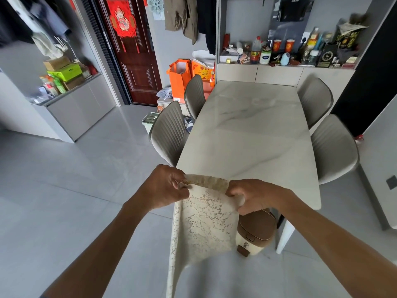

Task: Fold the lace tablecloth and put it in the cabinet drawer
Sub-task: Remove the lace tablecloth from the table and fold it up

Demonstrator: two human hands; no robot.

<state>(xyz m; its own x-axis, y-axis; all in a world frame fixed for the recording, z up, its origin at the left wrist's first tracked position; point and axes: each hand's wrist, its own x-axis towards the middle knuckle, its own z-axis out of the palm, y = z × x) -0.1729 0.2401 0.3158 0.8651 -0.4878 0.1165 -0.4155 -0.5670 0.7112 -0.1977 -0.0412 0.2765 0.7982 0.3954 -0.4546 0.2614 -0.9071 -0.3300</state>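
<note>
The lace tablecloth (204, 224) hangs in the air just before the marble table (253, 134), its top edge pinched between the left hand (165, 186) and the right hand (255, 195).

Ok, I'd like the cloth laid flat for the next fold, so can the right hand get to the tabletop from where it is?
Probably yes. The right hand hangs just off the table near edge, whose top looks bare, but it is pinching the lace tablecloth with the left hand.
</note>
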